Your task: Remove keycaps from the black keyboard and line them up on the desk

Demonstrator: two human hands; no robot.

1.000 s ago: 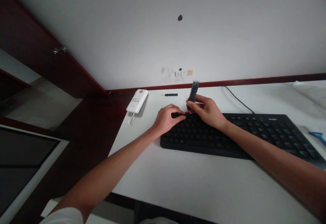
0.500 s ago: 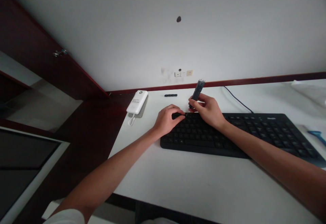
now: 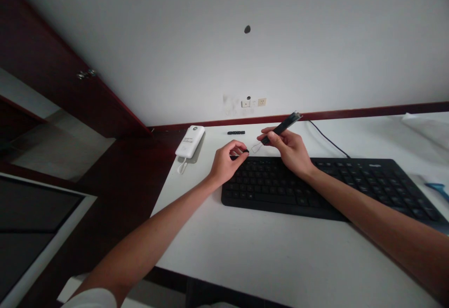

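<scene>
A small black keycap (image 3: 246, 151) is pinched between the thumb and fingertips of my left hand (image 3: 228, 160), just above the far left corner of a black keyboard (image 3: 270, 184). Closed round the dark handle of a keycap puller (image 3: 281, 127), my right hand (image 3: 288, 150) is over the keyboard's back edge. Thin wire loops stick out of the puller's lower left end, a short gap from the keycap. Its other end tilts up to the right. My right hand and forearm cover part of the keys.
Behind my left hand, a short row of black keycaps (image 3: 236, 132) lies on the white table (image 3: 224, 242). A white power bank (image 3: 190, 140) with a cable loop is at the left edge. At right are a blue-handled tool (image 3: 435, 186) and a translucent bag (image 3: 426, 128).
The puller has come up off the keys and tilted to the right. My left hand has lifted slightly, with a keycap now showing at its fingertips.
</scene>
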